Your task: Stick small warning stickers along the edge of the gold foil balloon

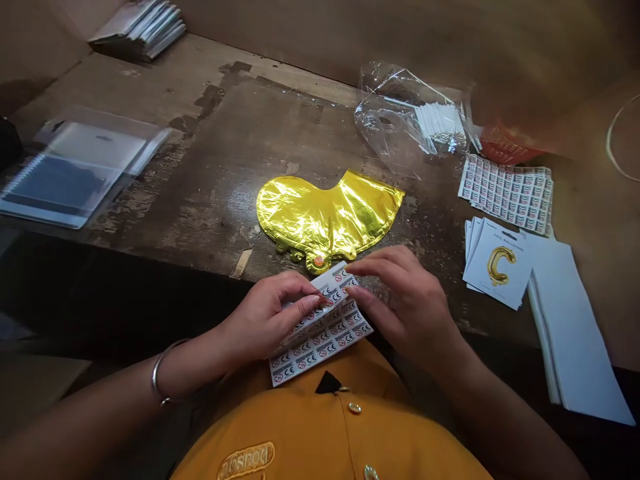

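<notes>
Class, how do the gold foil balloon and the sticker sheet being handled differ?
The gold foil balloon is shiny yellow-gold; the sticker sheet is white, printed in rows. The balloon has a mostly curved outline; the sheet has straight edges. The balloon lies on the table; the left hand holds the sheet. Both carry reddish marks.

I see shiny gold on the balloon (320,213), marked with one orange-red spot, against the dark brown table (200,193), blotched with paler worn patches. The sheet (325,343) reads to me as white with repeating rows of black CE marks, red ring symbols and grey bars, while the labels (506,193) carry a small dark-and-red grid on white. I also get white sticks (440,123), white paper (575,320), a white card (499,263) bearing a golden C, a silver bangle (156,373) and a mustard-orange shirt (310,433).
</notes>
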`<control>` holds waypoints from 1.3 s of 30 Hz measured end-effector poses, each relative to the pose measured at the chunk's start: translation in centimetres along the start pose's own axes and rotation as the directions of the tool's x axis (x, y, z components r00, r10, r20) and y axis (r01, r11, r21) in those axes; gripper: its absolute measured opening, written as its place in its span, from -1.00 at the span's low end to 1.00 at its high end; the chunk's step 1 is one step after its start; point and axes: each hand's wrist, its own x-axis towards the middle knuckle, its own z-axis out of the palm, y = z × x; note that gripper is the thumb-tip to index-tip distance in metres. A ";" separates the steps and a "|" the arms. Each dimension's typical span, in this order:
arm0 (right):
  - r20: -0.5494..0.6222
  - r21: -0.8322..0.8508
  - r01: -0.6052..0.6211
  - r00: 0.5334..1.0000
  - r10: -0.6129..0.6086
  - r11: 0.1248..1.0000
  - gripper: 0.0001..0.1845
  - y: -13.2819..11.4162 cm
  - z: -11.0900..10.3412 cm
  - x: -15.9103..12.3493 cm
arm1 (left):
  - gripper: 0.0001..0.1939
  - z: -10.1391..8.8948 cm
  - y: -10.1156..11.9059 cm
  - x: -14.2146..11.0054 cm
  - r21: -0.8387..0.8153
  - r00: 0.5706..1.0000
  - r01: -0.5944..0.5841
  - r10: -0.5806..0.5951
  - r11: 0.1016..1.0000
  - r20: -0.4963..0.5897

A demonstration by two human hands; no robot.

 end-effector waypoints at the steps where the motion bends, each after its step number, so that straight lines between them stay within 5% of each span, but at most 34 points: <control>1: 0.082 0.021 -0.015 0.997 0.013 1.000 -0.85 0.2 -0.3 0.5 | -0.81 -0.1 0.0 0.0 0.031 0.999 -0.034 0.033 0.999 0.012; 4: 0.291 0.065 -0.017 0.957 -0.003 0.998 -0.84 0.5 -0.6 2.0 | -0.81 -0.2 0.2 0.1 0.083 0.994 -0.099 0.095 0.992 0.058; 9: 0.451 0.044 0.003 0.892 -0.022 0.999 -0.92 0.3 -0.4 3.5 | -0.80 -0.5 0.3 0.2 0.126 0.984 -0.145 0.130 0.981 0.119; 18: 0.460 0.001 0.048 0.887 -0.043 0.999 -0.83 -0.5 0.1 3.0 | -0.79 -0.8 -0.4 0.4 0.174 0.975 -0.183 0.156 0.968 0.156; 21: 0.391 0.020 0.043 0.919 -0.047 0.999 -0.86 -0.4 -0.3 3.1 | -0.76 -0.8 -0.8 0.3 0.162 0.979 -0.178 0.158 0.971 0.130; 24: 0.142 0.094 -0.051 0.989 0.038 0.994 -0.94 0.7 -1.2 3.8 | -0.40 -1.5 -1.0 0.3 0.181 0.994 -0.098 0.089 0.979 0.055; 26: -0.024 0.209 -0.150 0.987 0.158 0.967 -0.96 1.7 -1.2 4.5 | -0.36 -2.3 -0.7 0.4 0.253 0.996 -0.076 0.063 0.964 0.059; 29: 0.040 0.379 -0.255 0.965 0.260 0.890 -0.94 3.0 0.3 5.5 | -0.86 -3.1 0.1 0.9 0.459 0.961 -0.267 0.196 0.848 0.197; 34: 0.216 0.394 -0.366 0.928 0.303 0.843 -0.89 4.7 4.1 6.8 | -0.89 -2.3 -0.2 1.6 0.697 0.840 -0.524 0.434 0.490 0.326; 39: 0.329 0.365 -0.486 0.865 0.378 0.794 -0.83 6.1 5.0 7.2 | -0.87 -1.0 -2.4 1.5 0.716 0.818 -0.549 0.454 0.432 0.353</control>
